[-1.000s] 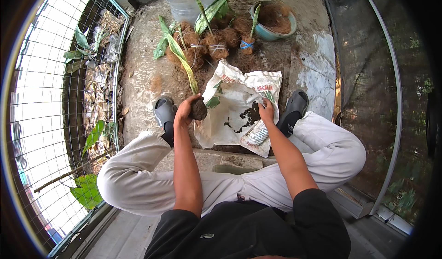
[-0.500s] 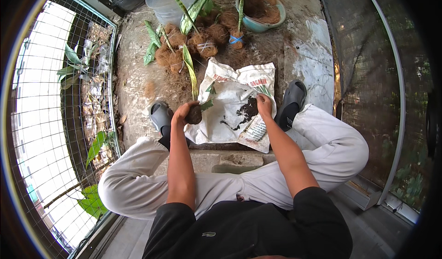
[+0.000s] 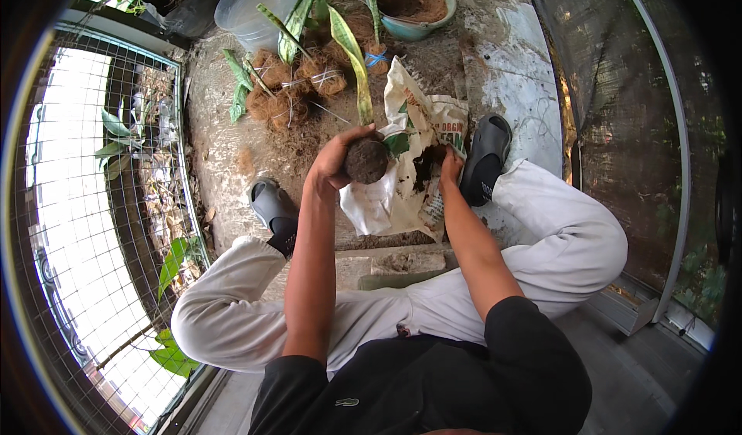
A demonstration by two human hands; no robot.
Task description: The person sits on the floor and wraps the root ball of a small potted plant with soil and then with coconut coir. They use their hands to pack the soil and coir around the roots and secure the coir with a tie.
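Note:
My left hand (image 3: 337,159) is closed around a dark round soil ball (image 3: 366,162). A single yellow-edged snake plant leaf (image 3: 353,60) rises from the ball, pointing away from me. Under and beside it, a white printed sack (image 3: 406,176) is bunched up, its left part folded toward the right. Dark loose soil (image 3: 427,164) lies in the fold. My right hand (image 3: 450,169) grips the sack's right edge, with the fingertips partly hidden. Whether my left hand also holds the sack, I cannot tell.
Several fibre-wrapped snake plant bundles (image 3: 290,102) lie beyond the sack. Behind them stand a clear plastic tub (image 3: 251,6) and a green basin (image 3: 421,27) of brown fibre. Wire mesh (image 3: 85,226) borders the left, dark netting (image 3: 618,126) the right. My shoes flank the sack.
My left hand has moved right and away from me with the soil ball and leaf. The sack, spread flatter before, is now gathered and folded rightward. My right hand stays at its right edge.

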